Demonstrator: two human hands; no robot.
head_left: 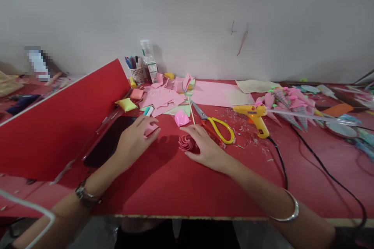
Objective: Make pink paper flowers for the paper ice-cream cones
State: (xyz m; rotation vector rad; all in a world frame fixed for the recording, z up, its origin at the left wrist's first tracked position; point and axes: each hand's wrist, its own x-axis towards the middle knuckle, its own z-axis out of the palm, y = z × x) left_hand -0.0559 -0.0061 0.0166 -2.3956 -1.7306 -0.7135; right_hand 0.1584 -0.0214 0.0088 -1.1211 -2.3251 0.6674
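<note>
My left hand (136,138) is over the left middle of the red table, its fingers bent around a small pink paper piece (150,129) that shows between thumb and fingers. Opposite it, my right hand (207,147) is cupped with thumb and fingers apart beside a pink rolled paper spiral (186,143). Whether its fingers touch the spiral I cannot tell. A bright pink packet (181,118) lies just beyond the right fingertips. Scissors with yellow handles (222,129) lie past that hand, and a thin white stick (191,111) is next to their blades.
A yellow glue gun (255,118) with a black cord lies at right, before several decorated paper cones (288,103). Pink paper scraps (160,97) and a yellow packet (126,104) lie behind. A dark phone-like slab (109,140) and a slanted red board (64,124) are at left.
</note>
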